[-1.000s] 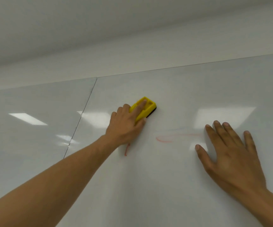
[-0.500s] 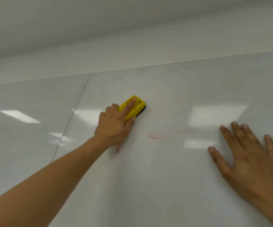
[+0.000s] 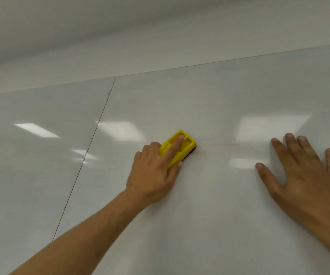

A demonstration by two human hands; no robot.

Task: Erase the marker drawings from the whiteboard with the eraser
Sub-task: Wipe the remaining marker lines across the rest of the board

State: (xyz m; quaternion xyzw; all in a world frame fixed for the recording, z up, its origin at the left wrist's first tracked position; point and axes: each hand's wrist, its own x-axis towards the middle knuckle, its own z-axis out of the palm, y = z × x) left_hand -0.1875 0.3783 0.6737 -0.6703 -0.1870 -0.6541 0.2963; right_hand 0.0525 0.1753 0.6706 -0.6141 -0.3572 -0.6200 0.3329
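Observation:
The white glossy whiteboard (image 3: pixel 209 205) fills most of the view. My left hand (image 3: pixel 152 173) presses a yellow eraser (image 3: pixel 187 148) with a dark felt base flat against it, index finger lying along the eraser's top. A faint red marker line (image 3: pixel 224 144) runs rightward from the eraser's right end, with a pale red smear just beside the felt. My right hand (image 3: pixel 306 175) lies flat on the board to the right, fingers spread and holding nothing.
A vertical seam (image 3: pixel 92 139) between two board panels runs down the left of the eraser. The board's top edge (image 3: pixel 219 61) meets a plain wall above. Ceiling-light reflections (image 3: pixel 269 126) glare on the surface.
My left hand has slid the eraser to the right onto the left end of the red loop. The short red stroke below my hand and the loop's left curve are gone.

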